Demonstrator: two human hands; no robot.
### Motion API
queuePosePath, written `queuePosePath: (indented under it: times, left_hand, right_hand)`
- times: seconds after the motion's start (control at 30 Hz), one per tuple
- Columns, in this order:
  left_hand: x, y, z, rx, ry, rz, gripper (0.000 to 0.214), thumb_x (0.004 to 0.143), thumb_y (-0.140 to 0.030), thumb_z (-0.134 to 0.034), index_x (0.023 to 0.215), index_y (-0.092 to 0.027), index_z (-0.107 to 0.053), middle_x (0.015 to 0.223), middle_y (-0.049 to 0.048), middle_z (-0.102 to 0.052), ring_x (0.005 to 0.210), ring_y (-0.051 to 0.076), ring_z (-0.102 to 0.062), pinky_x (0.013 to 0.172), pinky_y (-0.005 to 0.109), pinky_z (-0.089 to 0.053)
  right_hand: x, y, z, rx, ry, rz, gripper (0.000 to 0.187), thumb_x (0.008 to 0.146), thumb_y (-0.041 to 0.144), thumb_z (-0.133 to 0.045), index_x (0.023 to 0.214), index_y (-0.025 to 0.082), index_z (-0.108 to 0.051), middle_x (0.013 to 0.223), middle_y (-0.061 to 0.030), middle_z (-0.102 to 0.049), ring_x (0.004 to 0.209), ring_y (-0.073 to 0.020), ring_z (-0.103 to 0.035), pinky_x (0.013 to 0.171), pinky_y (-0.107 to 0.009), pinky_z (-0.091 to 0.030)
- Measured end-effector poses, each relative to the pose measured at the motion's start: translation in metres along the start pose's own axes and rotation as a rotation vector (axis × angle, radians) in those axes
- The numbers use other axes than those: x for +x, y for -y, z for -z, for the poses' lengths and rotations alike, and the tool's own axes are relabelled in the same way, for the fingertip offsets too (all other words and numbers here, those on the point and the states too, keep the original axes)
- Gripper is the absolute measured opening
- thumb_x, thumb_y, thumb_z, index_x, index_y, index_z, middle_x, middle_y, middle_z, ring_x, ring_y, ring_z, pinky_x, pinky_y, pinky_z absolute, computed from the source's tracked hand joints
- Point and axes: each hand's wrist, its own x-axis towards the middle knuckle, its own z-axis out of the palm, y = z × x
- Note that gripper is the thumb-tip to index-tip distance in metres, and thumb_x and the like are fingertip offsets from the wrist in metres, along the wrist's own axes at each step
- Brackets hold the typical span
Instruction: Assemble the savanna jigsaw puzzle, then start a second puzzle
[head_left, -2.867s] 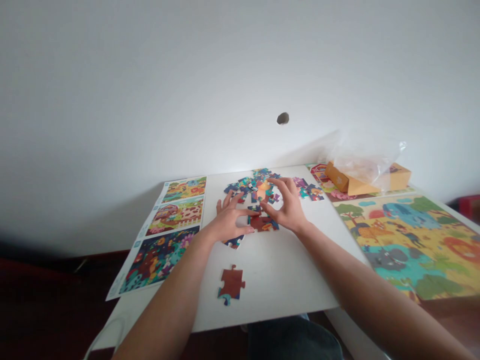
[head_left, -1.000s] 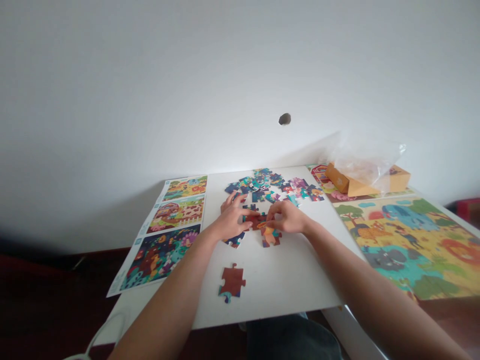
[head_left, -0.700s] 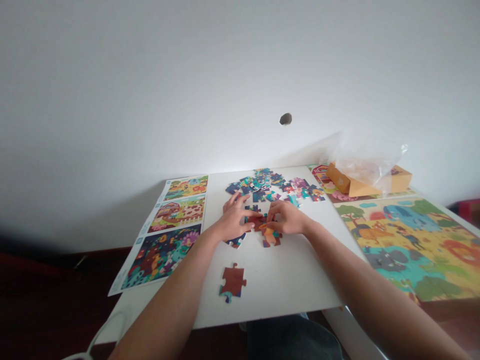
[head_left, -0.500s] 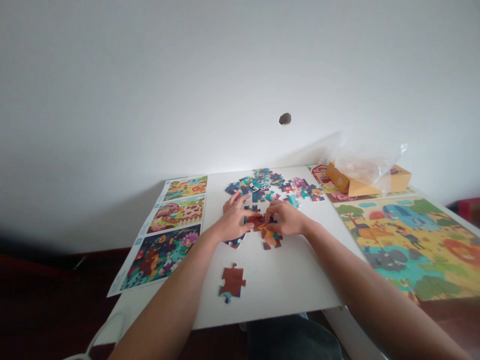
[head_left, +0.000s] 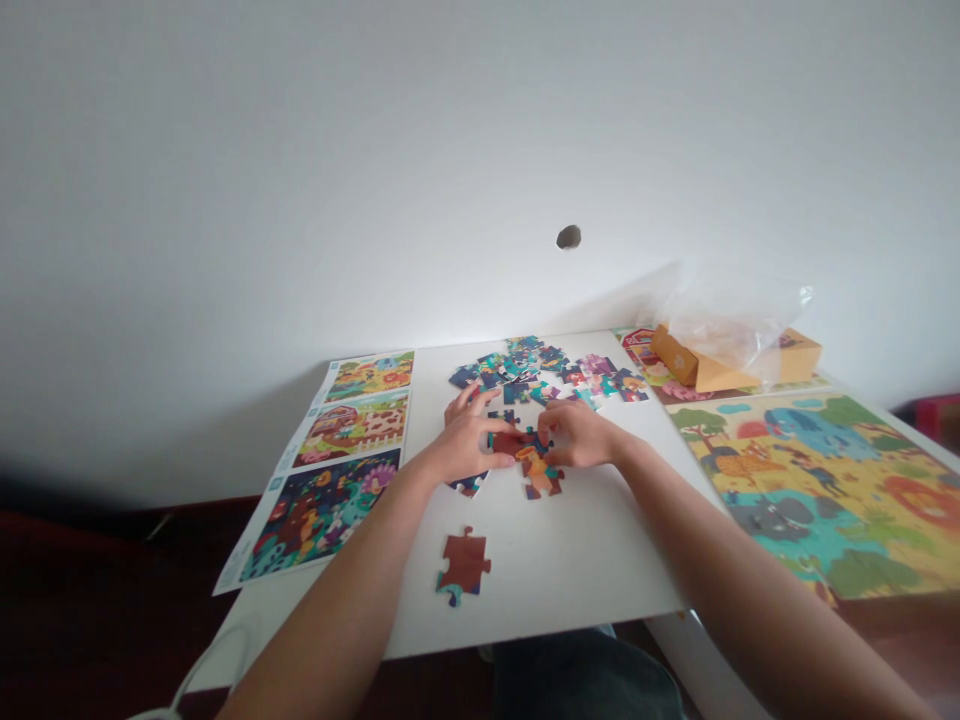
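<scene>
My left hand (head_left: 466, 440) rests on the table with its thumb and forefinger on a brown puzzle piece (head_left: 507, 444), the other fingers spread behind it. From the right, my right hand (head_left: 582, 434) has thumb and forefinger at the edge of the neighbouring dark piece. Below that piece, an orange-figured puzzle piece (head_left: 541, 474) appears joined to the cluster; the fingers partly hide the seams. A dark blue piece (head_left: 472, 485) shows under my left wrist. Nearer to me, a single brown piece with a teal corner (head_left: 464, 564) lies apart.
Several loose puzzle pieces (head_left: 525, 365) are heaped at the back of the white table (head_left: 585, 560). A printed picture sheet (head_left: 300, 490) lies at the left. An assembled animal puzzle (head_left: 825, 480) is at the right, with an orange box (head_left: 720, 372) and clear plastic bag (head_left: 739, 320) behind it.
My right hand has drawn slightly right, uncovering more of the orange-figured piece and the dark piece above it. My left hand has barely moved.
</scene>
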Motion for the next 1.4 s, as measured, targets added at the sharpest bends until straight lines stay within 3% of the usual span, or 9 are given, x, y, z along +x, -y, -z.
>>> queuePosePath:
  times: [0.53, 0.93, 1.4]
  left_hand:
    - [0.0005, -0.0013, -0.005, 0.018, -0.029, -0.021, 0.04, 0.071, -0.057, -0.076, 0.104, -0.034, -0.077, 0.156, 0.0025, -0.033, 0.147, 0.045, -0.01, 0.116, 0.065, -0.016]
    - [-0.0007, 0.0072, -0.0011, 0.063, -0.019, 0.011, 0.058, 0.066, -0.06, -0.079, 0.12, -0.04, -0.071, 0.157, 0.0043, -0.029, 0.145, 0.047, -0.011, 0.115, 0.066, -0.015]
    - [-0.0006, 0.0039, -0.002, 0.047, -0.016, -0.004, 0.056, 0.064, -0.061, -0.079, 0.113, -0.034, -0.073, 0.157, 0.0052, -0.031, 0.146, 0.046, -0.011, 0.116, 0.064, -0.015]
  right_hand:
    - [0.0016, 0.0014, -0.0032, -0.042, 0.017, -0.024, 0.016, 0.067, 0.032, -0.074, 0.077, 0.02, -0.07, 0.085, -0.0036, -0.062, 0.085, -0.0217, -0.058, 0.079, -0.031, -0.035]
    - [0.0005, 0.0058, 0.0, -0.056, 0.03, -0.036, 0.016, 0.07, 0.034, -0.073, 0.079, 0.021, -0.071, 0.089, -0.0054, -0.065, 0.089, -0.0239, -0.059, 0.084, -0.034, -0.035]
    - [0.0007, 0.0036, -0.0007, -0.06, 0.04, -0.03, 0.016, 0.069, 0.033, -0.074, 0.079, 0.02, -0.072, 0.09, -0.0055, -0.064, 0.09, -0.024, -0.059, 0.083, -0.033, -0.035]
